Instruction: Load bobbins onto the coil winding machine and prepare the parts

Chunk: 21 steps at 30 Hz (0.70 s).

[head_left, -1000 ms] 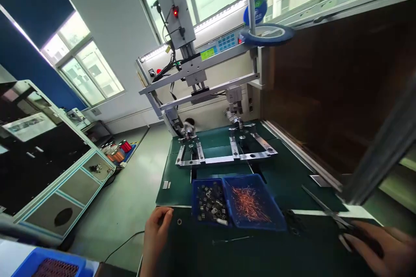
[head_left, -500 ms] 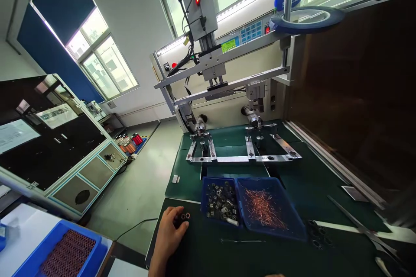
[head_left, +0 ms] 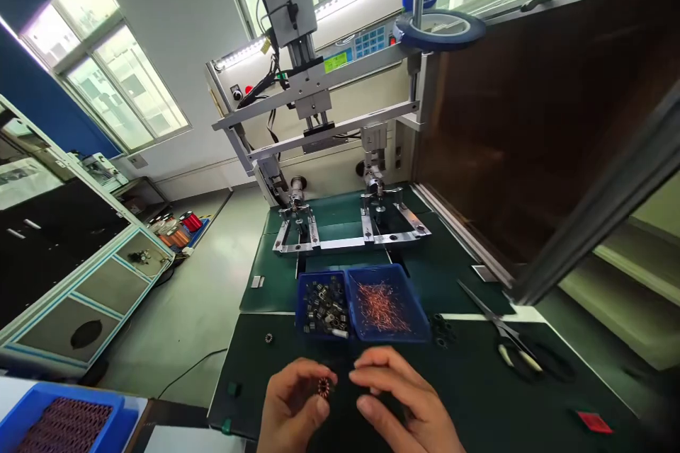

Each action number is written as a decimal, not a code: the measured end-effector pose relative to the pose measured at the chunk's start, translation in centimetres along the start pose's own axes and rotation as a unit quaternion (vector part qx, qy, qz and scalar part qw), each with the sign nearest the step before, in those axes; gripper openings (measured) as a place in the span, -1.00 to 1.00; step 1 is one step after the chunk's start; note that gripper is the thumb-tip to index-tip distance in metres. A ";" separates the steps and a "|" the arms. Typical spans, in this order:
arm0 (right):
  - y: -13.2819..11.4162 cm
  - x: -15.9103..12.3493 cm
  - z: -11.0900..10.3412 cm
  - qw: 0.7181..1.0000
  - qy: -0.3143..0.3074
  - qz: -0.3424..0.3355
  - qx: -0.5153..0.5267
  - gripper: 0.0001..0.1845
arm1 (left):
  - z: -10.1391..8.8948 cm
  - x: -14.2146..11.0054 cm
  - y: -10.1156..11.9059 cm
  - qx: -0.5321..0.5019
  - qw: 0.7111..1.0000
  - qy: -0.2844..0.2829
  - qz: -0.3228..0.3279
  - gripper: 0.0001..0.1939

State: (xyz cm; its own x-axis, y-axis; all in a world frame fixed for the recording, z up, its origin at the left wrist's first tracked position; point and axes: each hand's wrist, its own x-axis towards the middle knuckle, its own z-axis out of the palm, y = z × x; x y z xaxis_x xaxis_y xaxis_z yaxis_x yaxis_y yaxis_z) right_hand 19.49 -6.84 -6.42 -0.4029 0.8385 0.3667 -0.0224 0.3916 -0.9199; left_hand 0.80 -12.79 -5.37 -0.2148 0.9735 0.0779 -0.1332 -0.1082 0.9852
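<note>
Between the thumb and fingers of my left hand (head_left: 297,400) is a small copper-wound ring coil (head_left: 324,387), its round face toward me. My right hand (head_left: 401,393) is just right of it, fingers bent forward, thumb apart from them and nothing visible between. The hands do not touch. A second ring coil (head_left: 268,338) lies on the dark green mat (head_left: 249,368), up and left of my left hand. Beyond the hands stand a blue tray (head_left: 298,311) of small dark metallic cores and a blue tray (head_left: 419,318) of loose copper wire pieces.
A two-station winding machine with a metal frame (head_left: 343,243) stands behind the trays. Scissors (head_left: 499,325) lie to the right, near black rings (head_left: 442,330) and a red piece (head_left: 595,422). At lower left, a blue bin (head_left: 120,410) holds many coils.
My left hand has moved right, lifting one ring coil off the mat and leaving another there. My right hand has come up into view beside it. The view has shifted right.
</note>
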 end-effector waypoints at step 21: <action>-1.2 0.9 -1.7 0.999 -0.052 0.004 0.015 -0.81 | 3.0 -0.4 -0.5 -0.121 0.980 -0.131 -0.088 -0.52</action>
State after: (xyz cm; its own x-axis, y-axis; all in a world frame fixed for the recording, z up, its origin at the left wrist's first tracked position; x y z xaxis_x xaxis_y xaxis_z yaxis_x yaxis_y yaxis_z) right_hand 20.76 -5.93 -4.72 -0.4965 0.7969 0.3441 -0.0454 0.3720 -0.9271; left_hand 3.82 -12.51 -5.42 0.0846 0.9962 -0.0228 -0.3787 0.0533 0.9240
